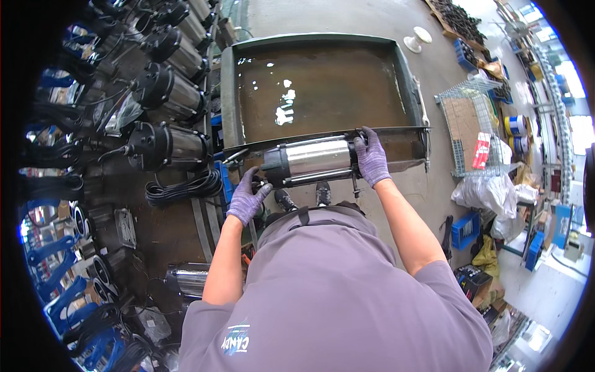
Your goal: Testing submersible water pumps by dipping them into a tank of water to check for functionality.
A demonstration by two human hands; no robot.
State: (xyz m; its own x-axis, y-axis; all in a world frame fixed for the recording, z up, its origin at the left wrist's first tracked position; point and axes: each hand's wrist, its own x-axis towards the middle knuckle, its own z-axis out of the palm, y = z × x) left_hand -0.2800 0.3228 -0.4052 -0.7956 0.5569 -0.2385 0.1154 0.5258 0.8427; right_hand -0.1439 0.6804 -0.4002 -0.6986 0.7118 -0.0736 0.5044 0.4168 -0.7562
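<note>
A submersible pump (pixel 317 157) with a shiny steel barrel and black ends lies sideways before me, at the near edge of a water tank (pixel 310 37). My left hand (pixel 246 199), in a purple-grey glove, is closed on the black end at the left, its fingertips near small fittings there. The other black end is gripped by my gloved right hand (pixel 373 160), fingers over its top. Long rods run along the barrel. Beneath the pump is a metal ledge (pixel 406 135) along the tank; I cannot tell whether the pump rests on it.
Similar pumps (pixel 170 146) stand in a row on the left, with a coiled black cable (pixel 186 187) beside them. Brownish water (pixel 328 80) fills the tank. To the right are a wire cage (pixel 465 124), a white spool (pixel 418 39) and a blue bin (pixel 465 230).
</note>
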